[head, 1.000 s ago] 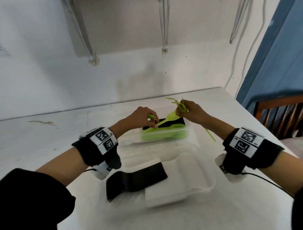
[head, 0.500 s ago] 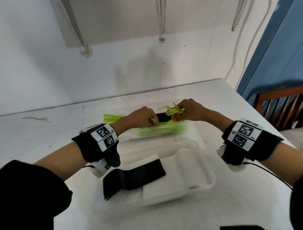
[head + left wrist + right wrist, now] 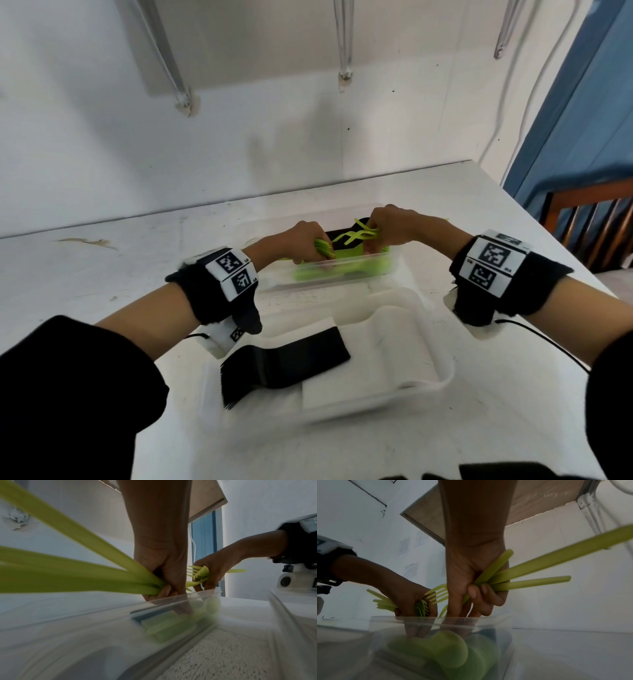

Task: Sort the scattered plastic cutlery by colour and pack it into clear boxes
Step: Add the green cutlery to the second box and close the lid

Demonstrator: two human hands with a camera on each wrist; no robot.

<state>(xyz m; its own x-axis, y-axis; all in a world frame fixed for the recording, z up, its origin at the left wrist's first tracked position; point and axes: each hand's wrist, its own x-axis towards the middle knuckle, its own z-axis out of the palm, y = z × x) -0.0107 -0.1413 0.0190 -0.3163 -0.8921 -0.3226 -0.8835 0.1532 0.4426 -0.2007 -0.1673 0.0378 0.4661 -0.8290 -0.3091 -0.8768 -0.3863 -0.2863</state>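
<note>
Packing green forks [image 3: 359, 236] into the far box [image 3: 394, 270]. Both fists, left hand [image 3: 301, 241] and right hand [image 3: 394, 222], curled round bunches. Next, probably: lay flat, tines aligned, then loosen fingers.

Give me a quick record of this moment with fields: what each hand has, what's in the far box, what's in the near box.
left hand: grips a bundle of green forks
right hand: grips several green cutlery pieces, fanned out
far clear box: green cutlery stacked inside, both hands over it
near clear box: black forks and white cutlery side by side
surface: white table
</note>
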